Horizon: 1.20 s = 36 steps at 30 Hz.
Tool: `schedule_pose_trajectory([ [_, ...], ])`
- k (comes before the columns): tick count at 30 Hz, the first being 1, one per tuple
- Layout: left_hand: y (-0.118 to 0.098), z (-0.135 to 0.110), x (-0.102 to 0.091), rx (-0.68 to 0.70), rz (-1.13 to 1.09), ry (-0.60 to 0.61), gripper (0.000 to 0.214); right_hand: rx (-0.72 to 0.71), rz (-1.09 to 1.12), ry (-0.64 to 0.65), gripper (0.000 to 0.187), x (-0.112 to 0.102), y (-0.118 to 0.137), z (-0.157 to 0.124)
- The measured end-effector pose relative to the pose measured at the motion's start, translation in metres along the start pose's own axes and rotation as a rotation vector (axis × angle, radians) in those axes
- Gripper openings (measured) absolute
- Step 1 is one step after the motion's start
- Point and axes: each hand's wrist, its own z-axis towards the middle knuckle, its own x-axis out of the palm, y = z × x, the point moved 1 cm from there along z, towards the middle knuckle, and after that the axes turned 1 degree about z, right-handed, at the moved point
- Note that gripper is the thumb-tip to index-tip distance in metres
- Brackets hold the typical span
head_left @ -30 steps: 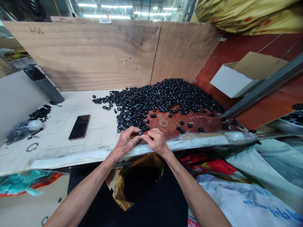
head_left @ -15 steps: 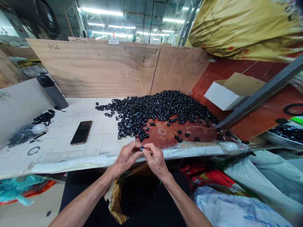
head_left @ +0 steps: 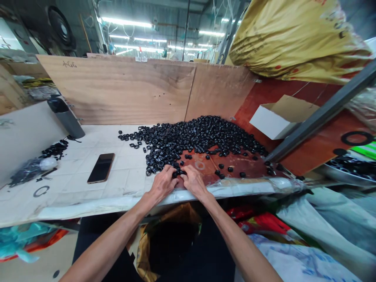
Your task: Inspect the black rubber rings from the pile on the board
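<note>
At the table's front edge my left hand (head_left: 163,183) is bent over small black ring-shaped pieces (head_left: 178,171), its thumb and fingers curled about them. Close by on the right, my right hand (head_left: 194,181) has its fingertips and thumb drawn together at the same pieces. The fingers partly cover these, so how many each hand grips does not show. Just beyond the fingertips spreads a large heap of black rings (head_left: 199,135), some loose ones lying on the red-brown board (head_left: 202,166).
A phone (head_left: 101,168) lies on the white tabletop (head_left: 126,164), left of my hands. Farther left are a grey bottle (head_left: 69,119) and a flat ring (head_left: 41,191). Below the edge, an open yellow-brown sack (head_left: 143,250) sits between my legs. A white box (head_left: 270,121) is at right.
Both hands have moved forward from the table edge to the heap's near end. The black ring they held together is no longer distinguishable. The view has tilted slightly.
</note>
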Motion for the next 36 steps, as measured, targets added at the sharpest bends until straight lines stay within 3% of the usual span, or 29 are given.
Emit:
schedule_pose_trajectory([
  [6, 0.016, 0.001, 0.009, 0.005, -0.025, 0.021, 0.024, 0.0, 0.012, 0.016, 0.013, 0.0, 0.003, -0.01],
  [10, 0.019, -0.001, 0.006, -0.011, -0.096, 0.007, 0.025, 0.001, 0.094, 0.054, 0.023, -0.005, 0.009, -0.011],
  [12, 0.017, 0.0, 0.004, -0.078, -0.214, 0.011, 0.023, -0.004, 0.154, 0.073, 0.026, -0.008, 0.01, -0.011],
  [17, 0.008, 0.001, 0.001, -0.276, -0.671, 0.057, 0.027, 0.111, 0.374, -0.023, 0.004, -0.012, 0.005, -0.011],
  [21, 0.003, 0.002, 0.001, -0.331, -0.864, 0.113, 0.031, 0.203, 0.605, -0.099, 0.013, -0.014, 0.001, -0.013],
  [30, -0.001, 0.002, 0.005, -0.38, -0.873, 0.097, 0.03, 0.139, 0.698, -0.09, 0.012, -0.015, 0.005, -0.014],
  [36, -0.005, 0.003, -0.001, -0.399, -0.92, 0.017, 0.027, 0.255, 0.656, -0.115, 0.021, -0.013, 0.002, -0.017],
])
